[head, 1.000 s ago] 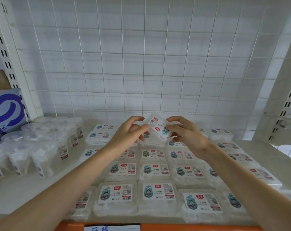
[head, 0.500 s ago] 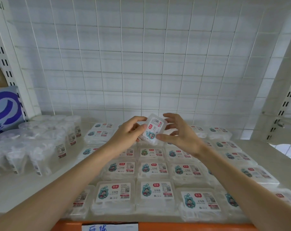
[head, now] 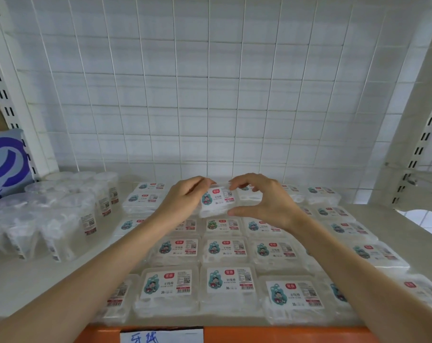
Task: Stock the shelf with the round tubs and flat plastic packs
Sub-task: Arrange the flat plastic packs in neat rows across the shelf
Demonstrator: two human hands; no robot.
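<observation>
A flat clear plastic pack [head: 218, 200] with a white cartoon label lies level over the back rows of flat packs [head: 224, 250] that cover the shelf [head: 36, 280]. My left hand [head: 185, 201] grips its left end, fingers curled over the far edge. My right hand [head: 264, 201] curves round its right end, fingertips on the far corner and thumb at the near corner. Round clear tubs [head: 86, 201] stand grouped on the shelf's left side.
A white wire grid [head: 210, 95] backs the shelf. Slotted white uprights stand at the left [head: 4, 95] and right [head: 422, 134]. A blue and white box [head: 4, 159] sits beyond the left upright. An orange front rail with a handwritten label [head: 160, 336] edges the shelf.
Both hands have lowered the pack from a tilted hold in the air to a level position just over the back rows of packs.
</observation>
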